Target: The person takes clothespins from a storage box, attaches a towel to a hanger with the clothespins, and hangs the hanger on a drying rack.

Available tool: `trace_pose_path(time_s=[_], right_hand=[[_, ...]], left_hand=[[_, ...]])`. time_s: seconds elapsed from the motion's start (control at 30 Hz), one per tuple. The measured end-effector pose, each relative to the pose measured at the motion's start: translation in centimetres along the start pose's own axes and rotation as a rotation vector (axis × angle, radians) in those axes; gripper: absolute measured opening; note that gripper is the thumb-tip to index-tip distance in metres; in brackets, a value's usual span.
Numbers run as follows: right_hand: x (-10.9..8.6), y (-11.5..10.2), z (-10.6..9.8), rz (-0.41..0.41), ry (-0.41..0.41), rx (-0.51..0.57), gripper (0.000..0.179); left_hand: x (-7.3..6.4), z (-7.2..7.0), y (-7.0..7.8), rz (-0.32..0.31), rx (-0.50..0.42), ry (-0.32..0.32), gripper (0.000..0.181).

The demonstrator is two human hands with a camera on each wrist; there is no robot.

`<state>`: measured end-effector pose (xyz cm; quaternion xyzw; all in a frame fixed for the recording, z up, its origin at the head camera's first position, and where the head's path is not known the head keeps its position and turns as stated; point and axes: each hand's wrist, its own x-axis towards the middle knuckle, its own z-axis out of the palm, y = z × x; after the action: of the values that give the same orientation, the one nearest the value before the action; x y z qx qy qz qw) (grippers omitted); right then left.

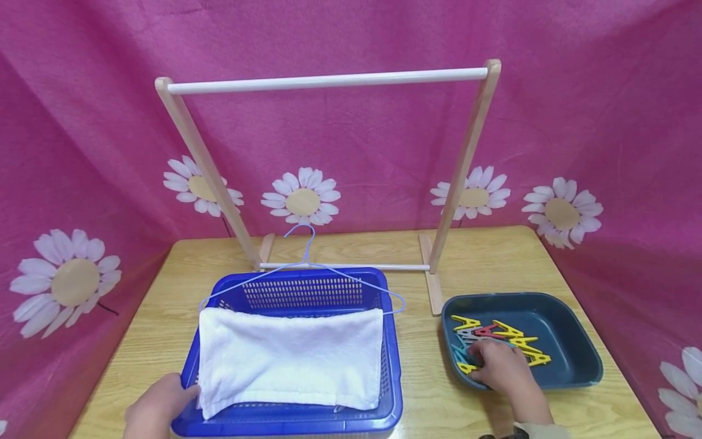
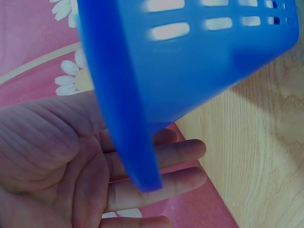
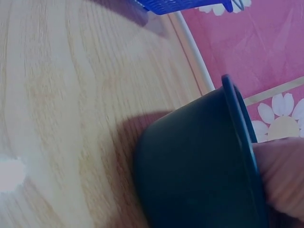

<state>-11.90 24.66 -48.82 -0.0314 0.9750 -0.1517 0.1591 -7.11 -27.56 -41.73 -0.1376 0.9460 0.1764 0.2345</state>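
Note:
A white towel (image 1: 290, 360) hangs on a lilac wire hanger (image 1: 323, 266), lying across a blue plastic basket (image 1: 290, 425). My left hand (image 1: 159, 405) is at the basket's front left corner beside the towel's edge. In the left wrist view its fingers (image 2: 183, 183) extend fairly straight past the basket rim, with the palm open. My right hand (image 1: 504, 366) reaches into a dark green basin (image 1: 576, 347), fingers down among several clothespins (image 1: 515, 335) in yellow, red, grey and teal. Its fingertips are hidden, and the right wrist view shows mostly the basin's outer wall.
A wooden rack (image 1: 466, 158) with a white top bar (image 1: 329, 80) stands behind the basket. Its right foot (image 1: 433, 292) reaches forward close to the basin. All stands on a wood-grain table (image 1: 422, 378), before a pink curtain (image 1: 351, 134) with daisies.

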Motion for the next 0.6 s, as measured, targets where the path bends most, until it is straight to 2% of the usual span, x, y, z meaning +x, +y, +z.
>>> trace_pose_path(time_s=[0.2,0.6], right_hand=[[0.10,0.01,0.05,0.011,-0.023,-0.026,0.029],[0.12,0.62,0.21,0.058,-0.050,-0.023,0.019]], left_hand=[[0.39,0.08,-0.15,-0.022,-0.004,-0.016,0.042],[0.46,0.33,-0.45,-0.026,-0.017,-0.021,0.044]])
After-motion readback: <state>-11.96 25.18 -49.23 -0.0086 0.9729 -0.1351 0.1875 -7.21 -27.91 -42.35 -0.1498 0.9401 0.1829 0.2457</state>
